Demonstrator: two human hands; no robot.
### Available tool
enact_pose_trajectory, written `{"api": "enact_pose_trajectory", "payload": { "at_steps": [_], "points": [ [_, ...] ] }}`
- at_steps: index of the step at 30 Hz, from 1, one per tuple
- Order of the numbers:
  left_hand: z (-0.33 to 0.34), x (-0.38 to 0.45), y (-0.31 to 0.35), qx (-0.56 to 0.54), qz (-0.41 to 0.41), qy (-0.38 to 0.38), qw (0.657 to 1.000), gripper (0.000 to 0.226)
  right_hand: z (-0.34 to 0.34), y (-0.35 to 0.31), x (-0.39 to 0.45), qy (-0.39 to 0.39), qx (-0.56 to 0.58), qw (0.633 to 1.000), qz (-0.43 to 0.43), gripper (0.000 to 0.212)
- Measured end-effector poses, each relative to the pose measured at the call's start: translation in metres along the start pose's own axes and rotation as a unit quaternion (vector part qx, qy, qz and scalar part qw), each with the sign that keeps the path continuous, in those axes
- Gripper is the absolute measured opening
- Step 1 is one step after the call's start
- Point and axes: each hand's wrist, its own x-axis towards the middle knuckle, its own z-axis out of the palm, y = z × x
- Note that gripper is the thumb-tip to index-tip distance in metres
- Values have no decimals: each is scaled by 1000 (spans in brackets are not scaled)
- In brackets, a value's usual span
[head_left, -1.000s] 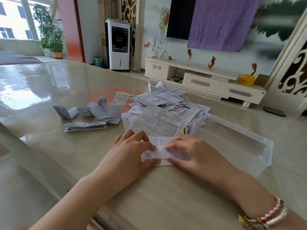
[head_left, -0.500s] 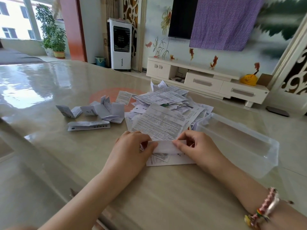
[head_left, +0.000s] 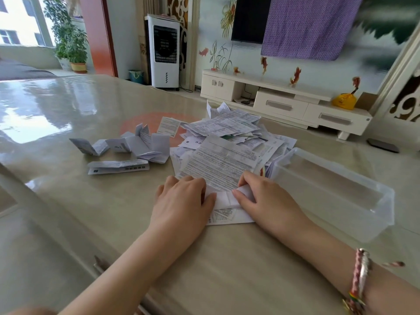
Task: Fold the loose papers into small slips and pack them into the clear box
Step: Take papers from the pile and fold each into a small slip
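A partly folded white paper lies on the table just in front of the pile of loose printed papers. My left hand holds its left end between thumb and fingers. My right hand pinches the turned-over flap at its right end. The clear box stands to the right of my right hand, open at the top, and looks empty. Several folded slips lie left of the pile, with a long folded strip in front of them.
The glossy beige table stretches far to the left and toward me. Its near edge runs under my forearms. Beyond the table are a white TV cabinet and a white air cooler.
A second ago both hands pressed the paper flat. They then lifted its far flap, and now hold that flap lower over the sheet, a little further from me.
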Motion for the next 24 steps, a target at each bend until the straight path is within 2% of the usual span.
{"api": "enact_pose_trajectory", "payload": {
  "at_steps": [7,13,18,24],
  "points": [
    [0,-6,3,59,17,-8,998,27,4,0,1,-4,-46,999,-8,21],
    [1,-5,4,105,19,-21,994,25,3,-5,-9,15,-37,999,7,49],
    [0,-7,2,91,30,-1,995,23,-6,5,-17,22,-35,999,21,33],
    [4,-8,0,40,61,57,996,23,-9,9,-18,12,-34,999,9,26]
  ]
}}
